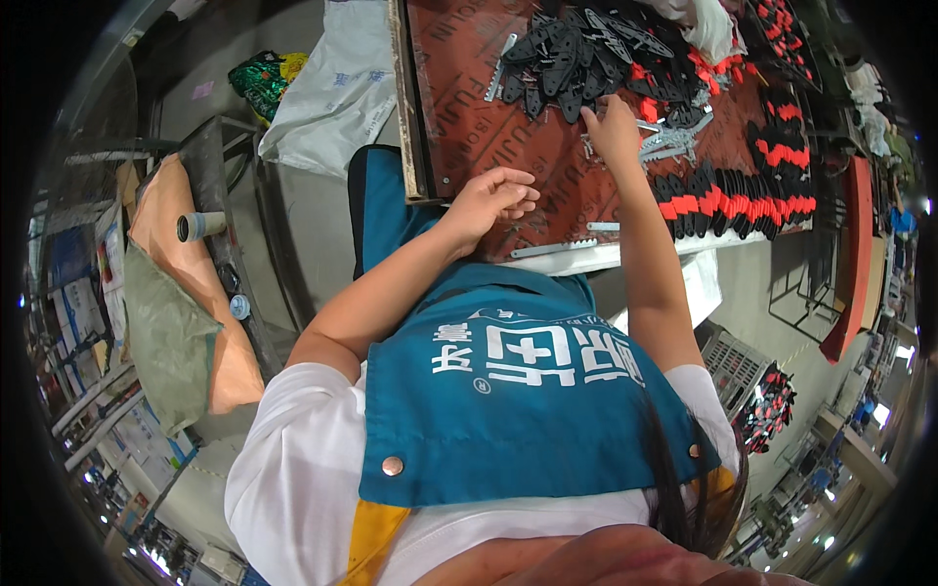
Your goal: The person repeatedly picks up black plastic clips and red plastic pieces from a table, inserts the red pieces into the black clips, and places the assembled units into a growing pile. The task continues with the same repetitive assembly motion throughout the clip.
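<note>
My left hand [493, 203] hovers over the near left part of the red-brown table, its fingers curled in. Whatever it may hold is hidden by the fingers. Farther out, my right hand [614, 134] reaches to the near edge of a heap of flat black pointed parts [572, 63], thumb and fingers apart and nothing visible between them. Right beside it lie loose silvery metal strips [674, 140] and red pieces [648, 109]. A long row of black parts with red middles [733, 205] stands packed together to the right of my right forearm.
The printed red-brown tabletop [464, 117] has a raised wooden edge [408, 107] on its left. Toothed metal strips [554, 248] lie along the near edge. A white sack [337, 93] stands left of the table. More black and red parts [767, 405] sit low at right.
</note>
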A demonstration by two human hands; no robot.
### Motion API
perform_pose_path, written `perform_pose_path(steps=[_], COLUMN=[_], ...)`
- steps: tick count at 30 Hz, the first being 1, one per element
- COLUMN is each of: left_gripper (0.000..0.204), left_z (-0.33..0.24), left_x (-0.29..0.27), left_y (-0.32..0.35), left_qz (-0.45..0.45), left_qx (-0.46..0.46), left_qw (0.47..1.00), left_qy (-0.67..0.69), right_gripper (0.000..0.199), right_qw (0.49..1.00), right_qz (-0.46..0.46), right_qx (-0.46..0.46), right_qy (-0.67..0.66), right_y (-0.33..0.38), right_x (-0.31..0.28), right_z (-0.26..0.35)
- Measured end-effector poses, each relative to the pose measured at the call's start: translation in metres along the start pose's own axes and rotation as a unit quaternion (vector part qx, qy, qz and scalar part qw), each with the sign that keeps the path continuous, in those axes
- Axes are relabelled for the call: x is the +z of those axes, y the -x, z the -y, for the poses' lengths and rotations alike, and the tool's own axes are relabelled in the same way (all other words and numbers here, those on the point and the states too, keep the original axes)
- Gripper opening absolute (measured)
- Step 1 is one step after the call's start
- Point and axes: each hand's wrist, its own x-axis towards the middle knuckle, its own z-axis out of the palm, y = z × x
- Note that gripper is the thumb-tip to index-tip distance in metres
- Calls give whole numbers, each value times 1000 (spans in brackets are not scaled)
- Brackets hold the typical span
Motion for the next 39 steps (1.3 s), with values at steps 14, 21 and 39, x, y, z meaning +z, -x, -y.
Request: perform_pose_path(steps=[14, 21, 39], left_gripper=[29, 22, 18], left_z=[7, 15, 11], left_x=[-8, 9, -2], left_y=[-5, -27, -13], left_qz=[-3, -42, -60], left_qx=[15, 30, 6], left_qw=[999, 995, 997], left_qy=[36, 86, 42], right_gripper=[34, 38, 36], right_qw=[799, 802, 993], right_qz=[62, 187, 114], right_qx=[268, 162, -18], right_qy=[-534, -544, 27], right_y=[39, 129, 25], right_x=[-35, -61, -51], right_z=[30, 83, -68])
